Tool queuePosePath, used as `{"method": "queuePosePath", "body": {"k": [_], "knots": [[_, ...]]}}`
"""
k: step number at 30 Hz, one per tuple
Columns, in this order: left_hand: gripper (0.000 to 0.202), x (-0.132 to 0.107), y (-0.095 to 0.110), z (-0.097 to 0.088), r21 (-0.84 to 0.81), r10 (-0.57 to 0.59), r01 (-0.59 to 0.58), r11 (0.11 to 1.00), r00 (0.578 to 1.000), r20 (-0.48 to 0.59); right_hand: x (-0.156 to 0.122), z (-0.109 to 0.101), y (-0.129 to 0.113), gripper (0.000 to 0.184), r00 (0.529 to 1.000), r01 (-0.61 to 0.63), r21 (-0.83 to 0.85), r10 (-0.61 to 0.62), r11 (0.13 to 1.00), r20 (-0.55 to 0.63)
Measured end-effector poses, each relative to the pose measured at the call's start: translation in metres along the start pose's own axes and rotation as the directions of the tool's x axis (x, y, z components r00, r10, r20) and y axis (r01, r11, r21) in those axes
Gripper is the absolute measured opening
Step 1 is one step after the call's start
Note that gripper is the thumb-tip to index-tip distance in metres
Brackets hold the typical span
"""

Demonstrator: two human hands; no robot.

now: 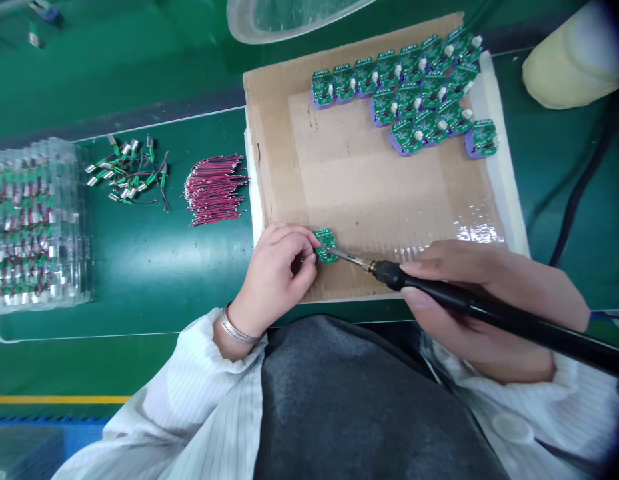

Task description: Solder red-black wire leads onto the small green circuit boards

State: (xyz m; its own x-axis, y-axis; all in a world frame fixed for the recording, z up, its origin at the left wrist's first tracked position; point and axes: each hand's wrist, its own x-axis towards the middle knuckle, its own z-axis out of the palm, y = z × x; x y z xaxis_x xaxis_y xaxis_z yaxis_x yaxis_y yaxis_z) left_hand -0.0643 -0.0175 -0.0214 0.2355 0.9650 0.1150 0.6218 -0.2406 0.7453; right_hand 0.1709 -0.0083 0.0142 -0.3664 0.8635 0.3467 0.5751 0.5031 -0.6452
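Observation:
My left hand pinches a small green circuit board at its edge, just above the cardboard sheet. My right hand grips a black-handled soldering iron, whose thin metal tip meets the board near my left fingertips. Several finished-looking green boards with purple backing lie grouped at the far right of the cardboard. The point of contact is partly hidden by my fingers.
To the left on the green bench lie a bundle of red-and-black wires, a loose heap of small wired metal components and a clear plastic rack filled with similar parts. A clear bowl and a pale yellow object sit beyond the cardboard.

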Motion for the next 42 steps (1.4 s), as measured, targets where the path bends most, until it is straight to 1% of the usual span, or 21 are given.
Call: {"method": "queuePosePath", "body": {"k": [2,5,7,9,11,14,22,26,29,32,35,38,39,42], "knots": [[0.016,0.0,0.0,0.0,-0.007,0.0,0.0,1.0,1.0,-0.004,0.001,0.002,-0.001,0.004,0.999,0.025,0.058,-0.026,0.998,0.027],[0.016,0.001,0.0,0.0,-0.009,0.0,0.0,1.0,1.0,-0.001,0.003,0.005,-0.001,0.014,0.997,0.066,0.124,-0.07,0.99,0.031],[0.016,0.001,0.0,-0.001,-0.009,-0.002,0.003,1.0,1.0,0.009,0.006,0.006,-0.002,0.016,0.996,0.085,0.114,-0.087,0.99,0.014],[0.017,0.001,0.0,-0.001,-0.011,-0.005,0.005,1.0,1.0,0.017,0.009,0.005,-0.004,0.015,0.997,0.076,0.103,-0.079,0.992,0.022],[0.017,0.002,-0.001,-0.001,-0.016,-0.004,0.004,1.0,1.0,0.017,0.013,0.004,-0.005,0.016,0.994,0.074,0.103,-0.081,0.992,0.067],[0.017,0.003,-0.001,-0.001,-0.018,-0.003,0.004,1.0,1.0,0.014,0.016,0.001,-0.004,0.019,0.986,0.106,0.099,-0.117,0.989,0.121],[0.017,0.004,-0.002,-0.001,-0.024,-0.001,0.001,1.0,1.0,0.006,0.016,0.002,0.001,0.02,0.975,0.189,0.058,-0.194,0.98,0.111],[0.017,0.004,-0.001,-0.002,-0.03,0.001,-0.001,1.0,1.0,0.006,0.015,0.001,-0.001,0.022,0.98,0.166,0.051,-0.17,0.985,0.102],[0.017,0.003,-0.001,-0.001,-0.033,0.002,-0.002,0.999,1.0,0.007,0.017,0.001,-0.001,0.023,0.973,0.194,0.062,-0.201,0.979,0.116],[0.018,0.003,-0.001,-0.001,-0.035,0.008,-0.008,0.999,1.0,0.006,0.017,0.004,-0.002,0.024,0.971,0.213,0.081,-0.22,0.974,0.097],[0.017,0.003,-0.002,-0.001,-0.034,0.008,-0.008,0.999,1.0,0.004,0.014,0.009,-0.004,0.024,0.979,0.182,0.11,-0.191,0.977,0.07],[0.017,0.002,-0.002,-0.001,-0.033,0.009,-0.009,0.999,1.0,0.002,0.013,0.007,-0.005,0.021,0.993,0.115,0.165,-0.12,0.98,0.021],[0.017,0.002,-0.002,-0.001,-0.032,0.01,-0.01,0.999,1.0,0.002,0.013,0.004,-0.006,0.021,0.993,0.103,0.178,-0.112,0.979,0.044],[0.018,0.002,-0.002,-0.001,-0.029,0.009,-0.009,1.0,1.0,0.004,0.016,-0.006,-0.006,0.024,0.972,0.114,0.15,-0.142,0.982,0.188]]}}
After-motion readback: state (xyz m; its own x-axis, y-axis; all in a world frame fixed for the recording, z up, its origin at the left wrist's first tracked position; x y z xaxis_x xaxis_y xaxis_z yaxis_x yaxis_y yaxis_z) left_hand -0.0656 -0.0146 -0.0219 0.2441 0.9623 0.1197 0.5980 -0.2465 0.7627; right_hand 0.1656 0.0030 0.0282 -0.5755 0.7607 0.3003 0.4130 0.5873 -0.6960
